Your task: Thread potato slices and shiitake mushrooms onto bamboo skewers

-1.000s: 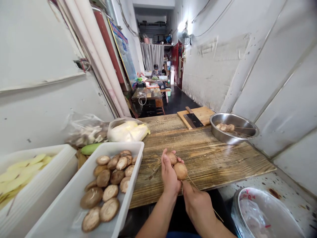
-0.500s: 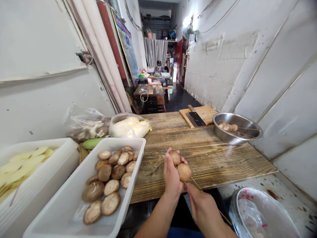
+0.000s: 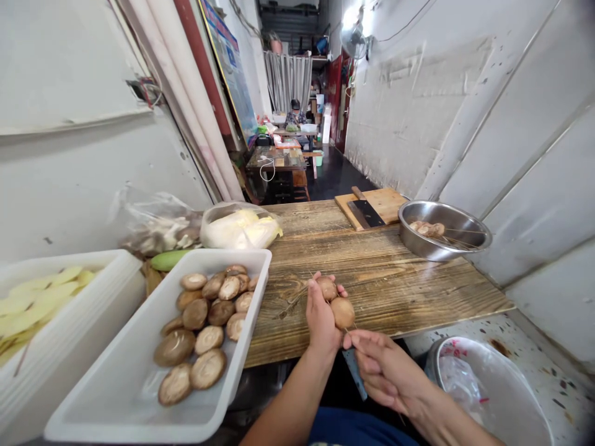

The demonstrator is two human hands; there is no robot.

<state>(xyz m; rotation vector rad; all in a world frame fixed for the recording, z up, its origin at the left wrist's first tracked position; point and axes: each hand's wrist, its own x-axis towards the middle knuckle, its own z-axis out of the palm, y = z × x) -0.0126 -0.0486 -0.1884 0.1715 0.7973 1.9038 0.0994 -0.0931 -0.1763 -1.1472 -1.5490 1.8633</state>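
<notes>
Two brown mushrooms rest in my left hand, one behind the other, with its fingers curled round them. Thin skewer ends show beyond the far mushroom and below the near one. My right hand pinches a thin wooden skewer just under the near mushroom; most of the skewer is hidden. To the left, a white plastic tub holds several loose mushrooms, some caps up, some gills up.
A steel bowl with skewered mushrooms stands right, beside a cutting board bearing a cleaver. Bagged cabbage and a tub of sliced potatoes are left. A lined bin stands lower right. A person sits far back.
My right hand has turned and shifted slightly, its fingers now pinching close below the near mushroom. The long skewer length seen beneath it before is now mostly hidden. The view has tilted slightly.
</notes>
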